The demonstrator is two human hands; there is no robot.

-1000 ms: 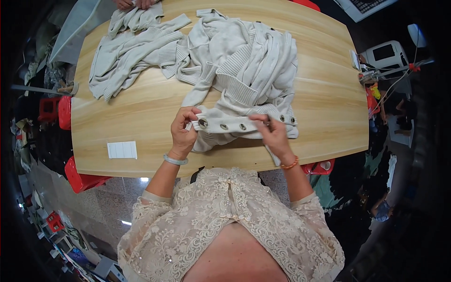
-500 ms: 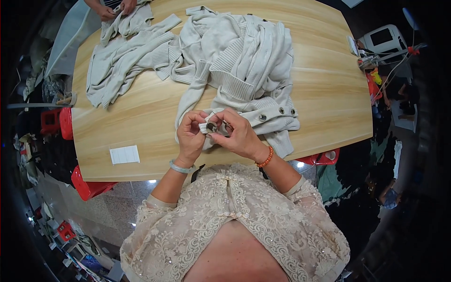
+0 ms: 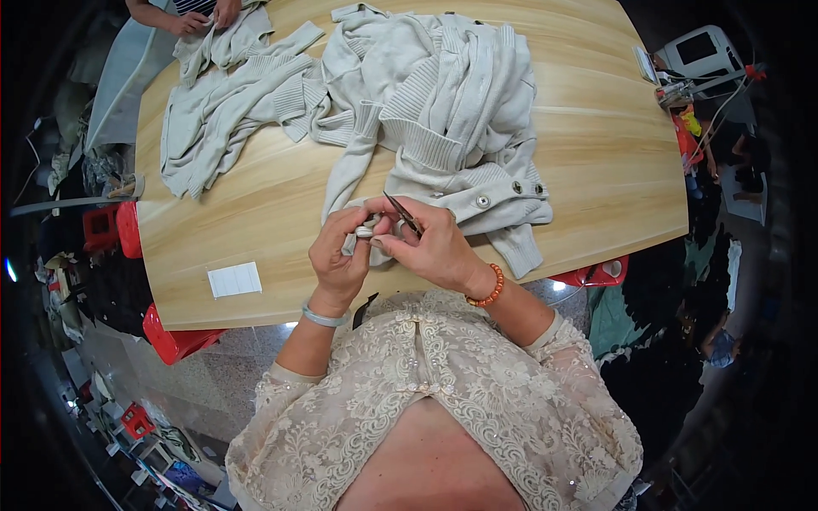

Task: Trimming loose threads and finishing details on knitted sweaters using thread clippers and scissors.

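A pale grey knitted cardigan point(image 3: 503, 217) lies heaped at the table's front edge, with dark round buttons point(image 3: 516, 186) along its ribbed band. My left hand point(image 3: 336, 260) is closed on a small folded bit of this band. Tucked in my right hand point(image 3: 439, 251) are small dark thread snips point(image 3: 402, 213), their pointed tips toward the upper left. Thumb and fingertips of that hand also meet the folded knit beside my left fingers. Whether a button sits inside the fold is hidden by the fingers.
More grey knitwear point(image 3: 234, 115) spreads over the left of the wooden table point(image 3: 605, 128). At the far left a co-worker's hands point(image 3: 209, 21) hold another piece. A white paper slip point(image 3: 234, 279) lies front left. Red stools point(image 3: 175, 341) stand by the edge, a lamp clamp point(image 3: 677, 92) at right.
Both hands have turned the cardigan's edge: the dark button between my fingers no longer shows, and a pale fold does. The snips now point up and stand out clearly. The whole view shifted slightly.
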